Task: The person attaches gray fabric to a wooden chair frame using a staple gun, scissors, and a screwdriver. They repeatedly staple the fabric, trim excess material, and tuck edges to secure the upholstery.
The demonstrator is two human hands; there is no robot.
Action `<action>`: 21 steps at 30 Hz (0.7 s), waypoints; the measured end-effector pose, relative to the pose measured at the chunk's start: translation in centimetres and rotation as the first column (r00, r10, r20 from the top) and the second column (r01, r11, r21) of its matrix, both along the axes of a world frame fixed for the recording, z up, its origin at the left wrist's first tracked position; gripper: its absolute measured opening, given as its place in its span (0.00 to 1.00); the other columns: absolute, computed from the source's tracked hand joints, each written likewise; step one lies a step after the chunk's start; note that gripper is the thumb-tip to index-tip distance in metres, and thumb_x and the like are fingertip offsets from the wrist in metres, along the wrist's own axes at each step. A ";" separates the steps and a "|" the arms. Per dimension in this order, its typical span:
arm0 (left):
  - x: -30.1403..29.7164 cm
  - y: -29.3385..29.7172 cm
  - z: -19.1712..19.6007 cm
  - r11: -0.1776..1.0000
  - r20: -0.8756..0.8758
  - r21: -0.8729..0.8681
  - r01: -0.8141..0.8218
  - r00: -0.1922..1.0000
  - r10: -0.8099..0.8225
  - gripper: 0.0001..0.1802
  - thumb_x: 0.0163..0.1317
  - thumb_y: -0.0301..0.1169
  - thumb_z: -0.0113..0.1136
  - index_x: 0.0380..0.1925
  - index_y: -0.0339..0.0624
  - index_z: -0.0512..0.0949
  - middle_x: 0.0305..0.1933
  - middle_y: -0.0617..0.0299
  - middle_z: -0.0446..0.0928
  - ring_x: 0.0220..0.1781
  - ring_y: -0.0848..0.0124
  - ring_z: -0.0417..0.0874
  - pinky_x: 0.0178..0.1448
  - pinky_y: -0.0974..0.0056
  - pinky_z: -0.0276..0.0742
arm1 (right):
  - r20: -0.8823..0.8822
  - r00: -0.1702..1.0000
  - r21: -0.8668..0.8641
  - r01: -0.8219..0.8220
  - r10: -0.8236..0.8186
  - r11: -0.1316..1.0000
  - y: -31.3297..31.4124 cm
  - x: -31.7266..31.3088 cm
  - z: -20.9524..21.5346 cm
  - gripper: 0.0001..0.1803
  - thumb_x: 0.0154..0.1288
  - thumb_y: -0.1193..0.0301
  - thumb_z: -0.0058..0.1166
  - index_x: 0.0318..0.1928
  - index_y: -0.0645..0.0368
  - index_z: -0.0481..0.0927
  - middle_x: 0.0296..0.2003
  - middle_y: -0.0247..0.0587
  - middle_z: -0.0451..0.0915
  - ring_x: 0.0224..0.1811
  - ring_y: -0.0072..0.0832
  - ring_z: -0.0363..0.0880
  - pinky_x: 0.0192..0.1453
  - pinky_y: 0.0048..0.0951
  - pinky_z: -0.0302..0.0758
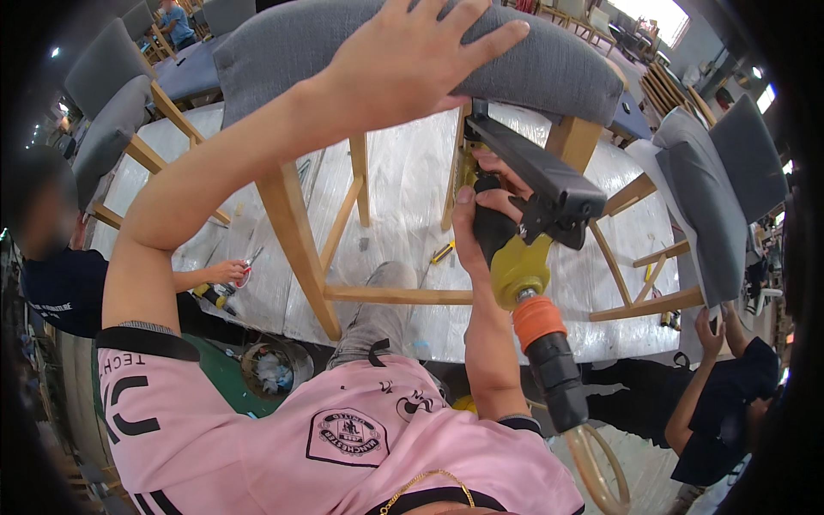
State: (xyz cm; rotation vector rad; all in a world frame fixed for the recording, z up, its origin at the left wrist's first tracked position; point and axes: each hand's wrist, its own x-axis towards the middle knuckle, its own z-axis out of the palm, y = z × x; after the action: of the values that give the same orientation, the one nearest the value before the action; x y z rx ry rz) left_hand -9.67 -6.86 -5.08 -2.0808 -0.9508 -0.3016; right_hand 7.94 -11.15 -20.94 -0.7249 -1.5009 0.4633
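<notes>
A chair (549, 73) with grey fabric upholstery and light wooden legs stands directly before me. My left hand (403, 64) lies over the grey padding with its fingers spread, holding nothing. Lower and to the right, my right hand (476, 223) is wrapped round the handle of a pneumatic staple gun (521, 268). The gun's long black magazine (541, 167) reaches up to the underside of the padding, close to a wooden leg. Its nose is partly hidden, so contact cannot be told. An orange and black coupling (542, 335) joins it to a clear air hose (592, 463).
Plastic film covers the work table (412, 335), where a yellow-handled tool (443, 251) lies. Other grey chairs stand left (116, 112) and right (704, 206). A person at left holds a small red-handled tool (245, 273); another person works at right. A bin (276, 369) with scraps sits below.
</notes>
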 end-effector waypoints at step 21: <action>-1.0 1.0 -1.3 0.994 -0.050 0.109 -0.025 0.998 0.031 0.59 0.49 0.47 0.81 0.79 0.54 0.57 0.70 0.49 0.72 0.66 0.52 0.77 0.68 0.49 0.73 | -0.123 0.988 0.053 -0.085 0.091 0.995 -0.1 -1.7 1.0 0.16 0.57 0.83 0.63 0.46 0.60 0.76 0.48 0.42 0.82 0.49 0.28 0.83 0.55 0.30 0.78</action>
State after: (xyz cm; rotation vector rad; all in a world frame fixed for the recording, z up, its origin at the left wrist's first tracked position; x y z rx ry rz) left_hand -10.65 -5.86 -6.40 -1.9657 -0.9126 -0.2773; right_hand 6.21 -11.23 -19.92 -0.5833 -1.4247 0.5292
